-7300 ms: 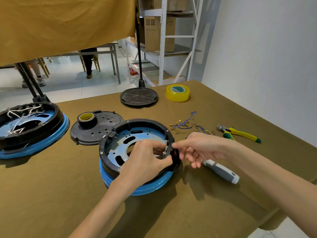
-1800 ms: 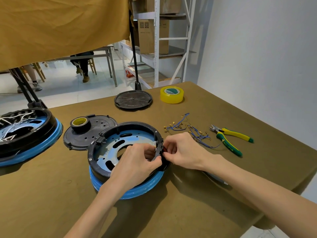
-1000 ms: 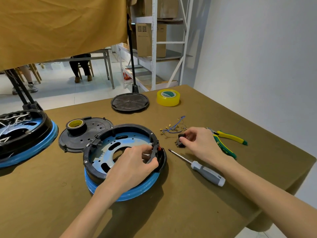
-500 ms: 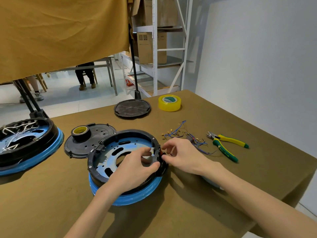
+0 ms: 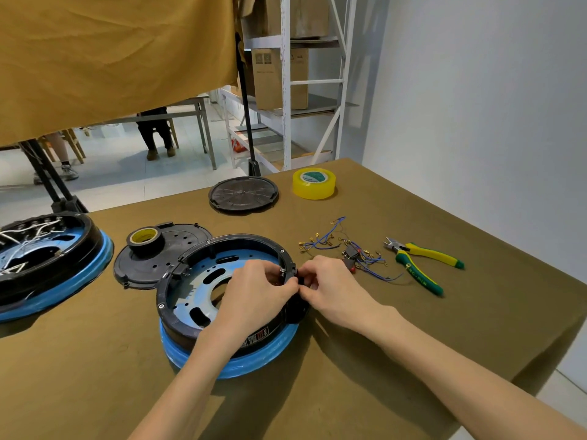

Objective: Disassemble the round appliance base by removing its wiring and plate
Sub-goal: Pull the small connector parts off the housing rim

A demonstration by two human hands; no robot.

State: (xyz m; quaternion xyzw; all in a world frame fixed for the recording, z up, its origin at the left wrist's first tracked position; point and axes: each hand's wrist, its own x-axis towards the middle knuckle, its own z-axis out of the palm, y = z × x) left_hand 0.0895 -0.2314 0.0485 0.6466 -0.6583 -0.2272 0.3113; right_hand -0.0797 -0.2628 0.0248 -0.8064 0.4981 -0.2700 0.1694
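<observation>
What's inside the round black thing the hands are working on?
Inside the round base lies a blue metal plate with slots. The left hand covers its right part.

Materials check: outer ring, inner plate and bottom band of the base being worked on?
Outer ring: looks like black moulded plastic, semi-gloss, with screw points on the rim. Inner plate: probably stamped sheet metal, given the clean slots and soft sheen; its blue tint could be film or reflection. Bottom band: glossy blue, smooth, likely plastic or painted; cannot tell which.
</observation>
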